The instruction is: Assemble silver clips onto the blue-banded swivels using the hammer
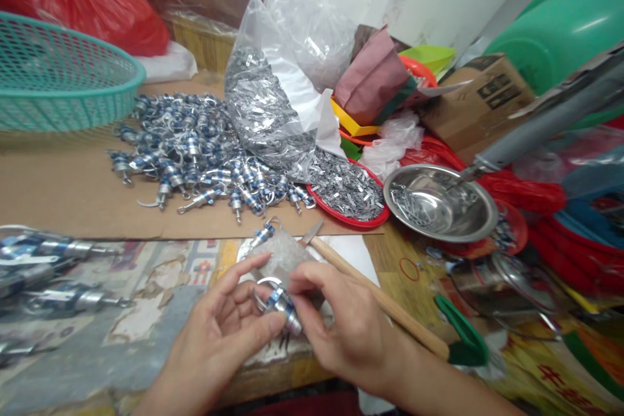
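1. Left hand (229, 325): fingers curled, thumb against a blue-and-silver part (285, 313); part held between thumb and fingers, its pale curved strip toward the raised index finger.
2. Right hand (346, 318): thumb and forefinger brought together at the part's right side. Cannot tell whether they grip the part itself or some small piece at it.
3. Part location: between the two hands, above the near edge of the table (394, 250), in front of a grey block (280, 259).
4. Just beyond the block: one similar part (262, 236). Right of the block: a wooden-handled tool (380, 296), lying slantwise, partly behind the right hand.
5. Left of the hands: larger blue-and-silver assemblies (63, 299), blurred.
6. Farther out, on cardboard (63, 182): a heap of similar parts (188, 143). Against its right side, a clear bag (266, 104) of small metal pieces.
7. Right of the bag: a red dish (348, 192) full of small metal pieces; just beside it, a steel bowl (439, 201) with some thin metal pieces inside.
8. Far left: green mesh basket (63, 78), red plastic bag (82, 3) behind. Far right: cardboard box (480, 104), large green basin (575, 26).
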Demonstrator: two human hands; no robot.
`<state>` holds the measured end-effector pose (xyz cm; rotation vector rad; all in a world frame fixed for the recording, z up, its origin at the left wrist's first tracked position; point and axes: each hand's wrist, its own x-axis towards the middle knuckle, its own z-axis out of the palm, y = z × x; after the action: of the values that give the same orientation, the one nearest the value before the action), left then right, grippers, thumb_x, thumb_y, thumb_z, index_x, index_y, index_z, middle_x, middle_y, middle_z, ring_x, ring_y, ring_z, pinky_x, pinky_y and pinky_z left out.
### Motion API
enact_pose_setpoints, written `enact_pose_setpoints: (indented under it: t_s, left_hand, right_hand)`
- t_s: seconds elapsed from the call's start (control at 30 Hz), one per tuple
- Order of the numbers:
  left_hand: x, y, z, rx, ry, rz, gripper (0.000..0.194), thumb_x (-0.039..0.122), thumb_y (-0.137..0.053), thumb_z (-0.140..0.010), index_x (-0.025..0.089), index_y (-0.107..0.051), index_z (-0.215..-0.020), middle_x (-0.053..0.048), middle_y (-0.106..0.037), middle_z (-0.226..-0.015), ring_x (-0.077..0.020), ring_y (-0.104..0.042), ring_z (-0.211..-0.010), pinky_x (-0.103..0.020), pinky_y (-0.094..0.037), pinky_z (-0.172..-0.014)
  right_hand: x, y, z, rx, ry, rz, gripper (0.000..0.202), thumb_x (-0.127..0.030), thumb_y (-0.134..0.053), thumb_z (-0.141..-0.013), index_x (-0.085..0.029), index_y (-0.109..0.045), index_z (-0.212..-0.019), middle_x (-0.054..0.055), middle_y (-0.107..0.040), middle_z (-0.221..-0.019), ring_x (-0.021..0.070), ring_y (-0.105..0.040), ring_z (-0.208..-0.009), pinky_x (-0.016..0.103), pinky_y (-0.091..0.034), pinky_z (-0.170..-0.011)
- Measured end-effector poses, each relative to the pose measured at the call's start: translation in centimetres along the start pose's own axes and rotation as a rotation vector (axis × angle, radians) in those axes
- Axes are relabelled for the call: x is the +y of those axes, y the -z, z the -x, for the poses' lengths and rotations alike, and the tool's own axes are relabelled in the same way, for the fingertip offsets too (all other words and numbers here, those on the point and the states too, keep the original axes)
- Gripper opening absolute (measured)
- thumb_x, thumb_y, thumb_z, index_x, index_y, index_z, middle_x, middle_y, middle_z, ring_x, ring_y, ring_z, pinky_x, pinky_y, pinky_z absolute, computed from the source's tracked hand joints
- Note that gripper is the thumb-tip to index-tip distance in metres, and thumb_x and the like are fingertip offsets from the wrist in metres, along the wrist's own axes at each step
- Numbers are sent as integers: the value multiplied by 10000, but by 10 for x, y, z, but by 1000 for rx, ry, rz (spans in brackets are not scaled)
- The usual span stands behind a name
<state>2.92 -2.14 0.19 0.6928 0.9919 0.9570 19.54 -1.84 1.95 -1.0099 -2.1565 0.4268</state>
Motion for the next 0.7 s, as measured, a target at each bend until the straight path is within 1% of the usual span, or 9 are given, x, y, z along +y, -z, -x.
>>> enact_pose_setpoints:
  t_s: [0.13, 0.23, 0.33, 0.43, 0.53, 0.63, 0.7]
  left_hand:
    - [-1, 0, -1, 5, 1, 13, 604, 232, -784, -623, 215, -526, -1169, 14, -703, -750, -155, -649, -723, -220, -525, -673]
    - [0, -1, -1, 4, 9, 19, 590, 231, -791, -615, 216, -540, -1149, 12, -708, -760, -155, -652, -735, -219, -527, -681]
    - [1, -1, 0, 17, 17, -3, 597, 239, -790, -613, 213, -542, -1156, 18, -695, -746, -153, -651, -731, -215, -524, -683]
    - [2, -2, 1, 57, 28, -46, 619, 250, -790, -606, 214, -546, -1174, 14, -688, -756, -159, -659, -732, -211, -520, -674]
    - [2, -1, 1, 52, 28, -46, 623, 256, -788, -607, 218, -545, -1179, 16, -686, -756, -161, -660, -728, -216, -522, -676]
    - [0, -1, 0, 26, 8, -13, 602, 249, -787, -613, 225, -549, -1165, 22, -694, -744, -157, -658, -730, -219, -527, -689]
    - [0, -1, -1, 20, 4, 10, 581, 238, -791, -609, 224, -559, -1141, 18, -705, -756, -160, -664, -751, -224, -530, -711]
  right_hand:
    - [-5, 4, -10, -55, -67, -44, 252, -19, -498, -789, -160, -491, -998, 42, -599, -815, 145, -599, -724, 235, -505, -644]
    - [-2, 7, -19, -122, -134, -67, 274, -21, -502, -790, -175, -495, -1018, 27, -597, -837, 134, -600, -743, 213, -486, -638]
    - [5, 13, -21, -163, -119, -42, 260, -14, -480, -812, -198, -513, -992, 13, -609, -862, 130, -595, -793, 216, -464, -689]
    - [8, 22, -17, -218, -97, 33, 276, 2, -445, -822, -201, -512, -997, 19, -607, -901, 137, -573, -829, 237, -441, -736]
    - [1, 28, -15, -299, -120, 29, 267, -7, -450, -816, -192, -505, -1000, 16, -587, -871, 126, -555, -778, 223, -432, -693]
    - [-6, 25, -20, -302, -125, -51, 238, -11, -484, -760, -173, -514, -932, 5, -553, -801, 109, -522, -686, 202, -419, -609]
    - [-6, 20, -24, -297, -143, -118, 251, -6, -498, -719, -169, -517, -910, -6, -529, -770, 101, -498, -641, 200, -408, -568]
